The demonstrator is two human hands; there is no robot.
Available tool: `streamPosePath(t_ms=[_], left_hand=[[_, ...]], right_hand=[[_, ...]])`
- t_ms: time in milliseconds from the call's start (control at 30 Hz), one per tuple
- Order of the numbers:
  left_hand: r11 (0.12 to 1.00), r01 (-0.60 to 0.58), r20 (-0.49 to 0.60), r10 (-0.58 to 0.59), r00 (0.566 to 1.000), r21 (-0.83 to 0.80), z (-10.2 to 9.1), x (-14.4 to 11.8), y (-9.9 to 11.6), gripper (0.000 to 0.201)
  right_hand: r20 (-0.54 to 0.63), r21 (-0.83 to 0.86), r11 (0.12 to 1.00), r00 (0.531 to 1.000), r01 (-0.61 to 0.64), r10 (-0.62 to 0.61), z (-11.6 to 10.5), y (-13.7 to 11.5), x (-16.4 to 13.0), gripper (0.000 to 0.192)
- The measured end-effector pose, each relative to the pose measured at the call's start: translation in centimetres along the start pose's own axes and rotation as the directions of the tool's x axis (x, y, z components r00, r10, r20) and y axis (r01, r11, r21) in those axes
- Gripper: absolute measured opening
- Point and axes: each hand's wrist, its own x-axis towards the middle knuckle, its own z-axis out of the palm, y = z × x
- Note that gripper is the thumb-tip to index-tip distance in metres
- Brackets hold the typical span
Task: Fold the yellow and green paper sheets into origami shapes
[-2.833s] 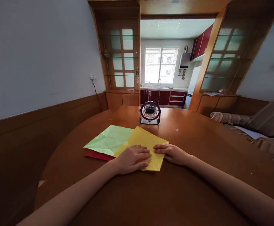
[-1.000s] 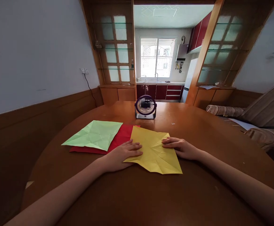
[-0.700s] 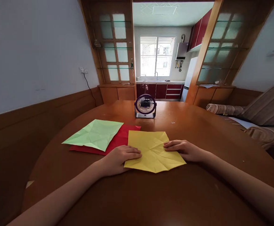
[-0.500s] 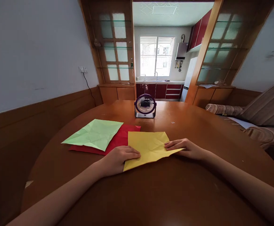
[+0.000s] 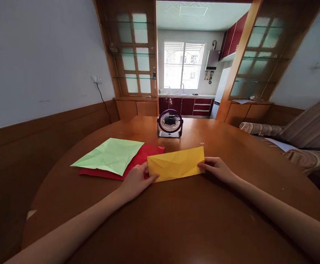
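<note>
Your left hand [image 5: 136, 178] pinches the left end of the creased yellow paper sheet [image 5: 175, 164], and your right hand [image 5: 217, 168] pinches its right end, so the sheet stands as a folded band near the middle of the round brown wooden table [image 5: 176, 220]. Just to its left lie a crumpled light-green paper sheet [image 5: 109, 155] on top of a red paper sheet [image 5: 142, 157], the red one touching the yellow sheet's left end. Farther off stands a small dark purple desk fan [image 5: 170, 123], well apart from both hands.
</note>
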Motion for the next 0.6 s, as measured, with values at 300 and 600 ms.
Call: streamPosePath(t_ms=[300, 600], left_hand=[[0.993, 0.094, -0.083, -0.088, 0.993, 0.072, 1.1, 0.4, 0.2, 0.077], [0.847, -0.183, -0.104, 0.269, 0.958, 0.5, 1.6, 1.6, 1.6, 0.051]], right_hand=[[-0.217, -0.288, 0.956, 0.967, 0.063, -0.129, 2.0, 1.0, 1.3, 0.06], [-0.177, -0.452, 0.887, 0.965, 0.095, -0.193, 2.6, 0.7, 1.4, 0.024]])
